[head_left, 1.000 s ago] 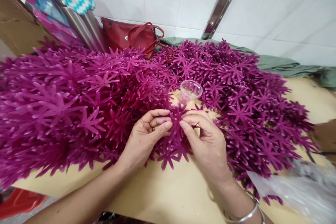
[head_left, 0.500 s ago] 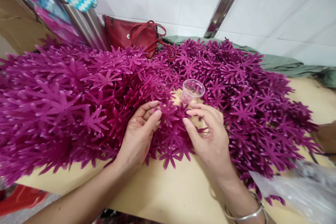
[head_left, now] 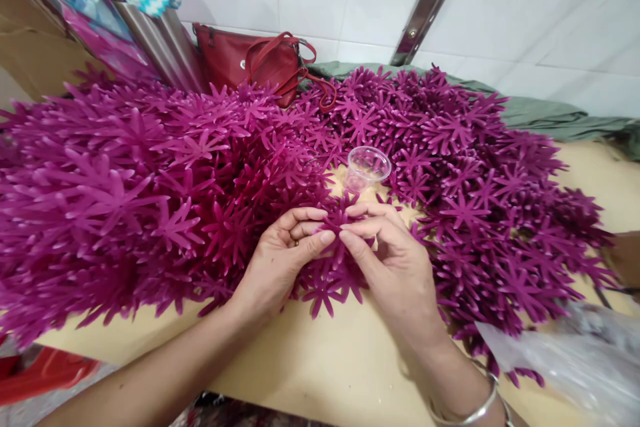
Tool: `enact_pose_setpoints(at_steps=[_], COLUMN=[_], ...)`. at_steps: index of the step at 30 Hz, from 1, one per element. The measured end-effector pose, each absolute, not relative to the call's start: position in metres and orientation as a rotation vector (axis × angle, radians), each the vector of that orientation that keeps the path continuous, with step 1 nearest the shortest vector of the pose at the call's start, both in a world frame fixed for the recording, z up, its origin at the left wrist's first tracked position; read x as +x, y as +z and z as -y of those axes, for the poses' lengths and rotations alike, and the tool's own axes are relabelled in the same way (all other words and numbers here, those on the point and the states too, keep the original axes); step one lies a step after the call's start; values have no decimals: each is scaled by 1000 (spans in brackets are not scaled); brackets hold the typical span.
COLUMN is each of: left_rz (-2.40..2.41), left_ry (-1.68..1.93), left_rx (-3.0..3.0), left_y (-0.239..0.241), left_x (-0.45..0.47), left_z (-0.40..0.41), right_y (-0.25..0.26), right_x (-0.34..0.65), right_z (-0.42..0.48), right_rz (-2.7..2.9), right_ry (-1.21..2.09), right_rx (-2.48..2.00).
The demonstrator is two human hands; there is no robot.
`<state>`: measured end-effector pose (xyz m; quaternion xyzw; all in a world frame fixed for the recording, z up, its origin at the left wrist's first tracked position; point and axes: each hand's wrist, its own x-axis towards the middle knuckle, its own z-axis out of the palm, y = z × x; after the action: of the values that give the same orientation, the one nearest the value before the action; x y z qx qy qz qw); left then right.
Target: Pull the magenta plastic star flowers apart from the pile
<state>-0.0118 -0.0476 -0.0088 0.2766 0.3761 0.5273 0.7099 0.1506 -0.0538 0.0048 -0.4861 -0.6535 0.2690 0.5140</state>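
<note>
My left hand (head_left: 285,247) pinches a purple artificial flower piece (head_left: 338,215) with narrow finger-like petals, thumb and forefinger closed on its left side. From the right, my right hand (head_left: 393,253) grips the same flower between thumb and fingertips. The two hands nearly meet over it, and the fingers hide part of its middle. Just below lie loose flower pieces (head_left: 323,293) of the same kind on the tan board. Behind the hands stands a small clear plastic cup (head_left: 369,167); what it holds is too faint to make out.
Heaps of purple flowers spread left (head_left: 110,200) and right (head_left: 465,207) across the tan board (head_left: 300,367). A red handbag (head_left: 230,60) rests against the tiled wall. Clear plastic bags (head_left: 565,360) lie front right, a red plastic object (head_left: 50,373) low at left.
Both hands have come together: the left moved right and the right moved left. My right fingertips now close on the flower, where before they were apart from the left hand.
</note>
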Motion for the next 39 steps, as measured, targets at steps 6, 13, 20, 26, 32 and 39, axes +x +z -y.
enact_pose_setpoints(at_steps=[6, 13, 20, 26, 32, 39], left_rz=[-819, -926, -980, -957, -959, -1057], left_ry=[1172, 1307, 1360, 1371, 1309, 1293], left_rx=[649, 685, 825, 910, 936, 1124], left_y=[-8, -11, -10, -7, -5, -1], left_x=[-10, -15, -16, -16, -18, -17], left_z=[47, 44, 46, 48, 52, 53], right_y=[-4, -7, 5, 4, 2, 3], right_x=[152, 156, 164, 161, 156, 154], right_z=[48, 39, 37, 39, 40, 47], right_rz=[1264, 741, 680, 753, 907, 1066], right_ry=[932, 1258, 1559, 1518, 1349, 1305], right_rx=[-1130, -1010, -958, -980, -1071, -1087])
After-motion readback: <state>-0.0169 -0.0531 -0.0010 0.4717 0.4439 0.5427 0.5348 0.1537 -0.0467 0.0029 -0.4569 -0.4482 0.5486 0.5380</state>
